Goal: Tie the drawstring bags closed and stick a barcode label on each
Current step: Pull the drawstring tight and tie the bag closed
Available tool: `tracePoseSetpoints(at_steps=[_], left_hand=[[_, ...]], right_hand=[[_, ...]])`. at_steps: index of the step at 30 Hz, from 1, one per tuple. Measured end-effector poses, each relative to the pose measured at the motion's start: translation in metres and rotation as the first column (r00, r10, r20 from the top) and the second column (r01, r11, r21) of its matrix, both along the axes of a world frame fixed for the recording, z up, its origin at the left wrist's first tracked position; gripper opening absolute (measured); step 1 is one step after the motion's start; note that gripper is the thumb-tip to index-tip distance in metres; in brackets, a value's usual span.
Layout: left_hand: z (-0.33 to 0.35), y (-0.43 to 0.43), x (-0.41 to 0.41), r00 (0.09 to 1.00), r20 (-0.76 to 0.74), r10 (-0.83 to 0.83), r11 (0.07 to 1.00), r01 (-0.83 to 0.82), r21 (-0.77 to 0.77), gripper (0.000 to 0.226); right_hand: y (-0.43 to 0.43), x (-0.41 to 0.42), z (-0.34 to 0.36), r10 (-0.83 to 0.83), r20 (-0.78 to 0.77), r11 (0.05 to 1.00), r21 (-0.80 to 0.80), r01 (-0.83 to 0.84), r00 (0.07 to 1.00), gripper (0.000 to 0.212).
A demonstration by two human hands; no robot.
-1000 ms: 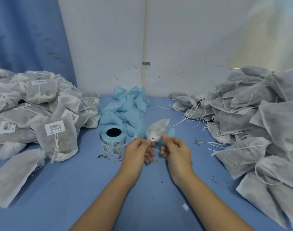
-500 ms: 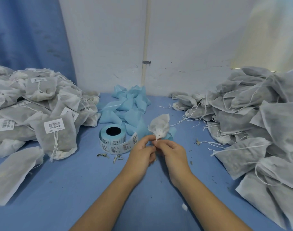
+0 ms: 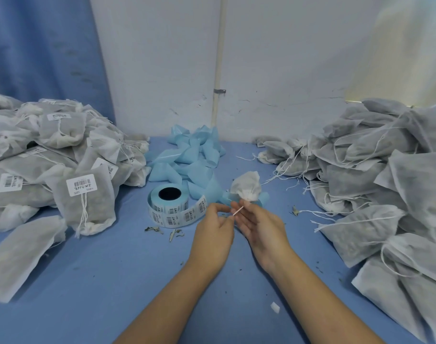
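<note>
Now my right hand (image 3: 260,225) lies palm up with its fingers nearly straight, and only the fingertips pinch the gathered neck of a small white drawstring bag (image 3: 245,185). The bag is held above the blue table (image 3: 112,281), just beyond my hands, and its long axis runs away from me: neck down at my fingers, puffed body pointing up toward the wall. A short stretch of drawstring (image 3: 238,211) slants from the neck down to my left hand (image 3: 213,230), whose curled thumb and forefinger pinch its end. Just left of my hands lies the label roll (image 3: 168,208), hole upward, a strip of barcode labels trailing toward my left hand. Behind it sits a heap of blue backing paper (image 3: 187,157). Labelled bags (image 3: 83,194) are piled at far left, unlabelled bags (image 3: 376,184) at right.
</note>
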State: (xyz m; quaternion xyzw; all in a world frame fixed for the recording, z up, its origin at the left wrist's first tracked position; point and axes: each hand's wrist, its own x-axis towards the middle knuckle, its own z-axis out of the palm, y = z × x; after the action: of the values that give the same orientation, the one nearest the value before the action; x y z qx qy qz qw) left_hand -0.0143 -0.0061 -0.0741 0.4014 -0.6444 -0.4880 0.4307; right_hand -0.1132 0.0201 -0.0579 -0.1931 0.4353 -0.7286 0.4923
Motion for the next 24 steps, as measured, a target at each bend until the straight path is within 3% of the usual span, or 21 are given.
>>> tracePoseSetpoints(at_steps=[3, 6, 10, 16, 21, 24], left_hand=[[-0.002, -0.006, 0.008, 0.989, 0.089, 0.118, 0.976, -0.099, -0.195, 0.011], [-0.001, -0.012, 0.014, 0.969, 0.16, 0.187, 0.941, -0.13, -0.311, 0.014], [-0.002, -0.013, 0.014, 0.945, 0.202, 0.256, 0.913, -0.168, -0.371, 0.013], [-0.002, -0.008, 0.012, 0.935, 0.242, 0.26, 0.895, -0.14, -0.423, 0.011], [-0.002, -0.007, 0.011, 0.918, 0.281, 0.28, 0.887, -0.135, -0.441, 0.011], [-0.002, -0.006, 0.011, 0.92, 0.262, 0.291, 0.863, -0.134, -0.488, 0.012]], right_hand=[[0.001, -0.002, 0.001, 0.047, -0.051, 0.999, 0.003, -0.047, 0.998, 0.013], [0.001, -0.002, 0.0, 0.016, -0.244, 0.998, 0.055, -0.003, 0.97, 0.008], [0.002, 0.002, -0.001, -0.069, -0.449, 0.995, 0.029, 0.092, 0.891, 0.004], [0.004, -0.003, -0.002, -0.162, -0.57, 0.984, -0.028, 0.178, 0.806, 0.02], [0.004, -0.005, -0.005, -0.142, -0.761, 0.982, -0.028, 0.186, 0.633, 0.028], [0.006, -0.008, -0.009, -0.109, -0.902, 0.974, -0.013, 0.226, 0.418, 0.026]])
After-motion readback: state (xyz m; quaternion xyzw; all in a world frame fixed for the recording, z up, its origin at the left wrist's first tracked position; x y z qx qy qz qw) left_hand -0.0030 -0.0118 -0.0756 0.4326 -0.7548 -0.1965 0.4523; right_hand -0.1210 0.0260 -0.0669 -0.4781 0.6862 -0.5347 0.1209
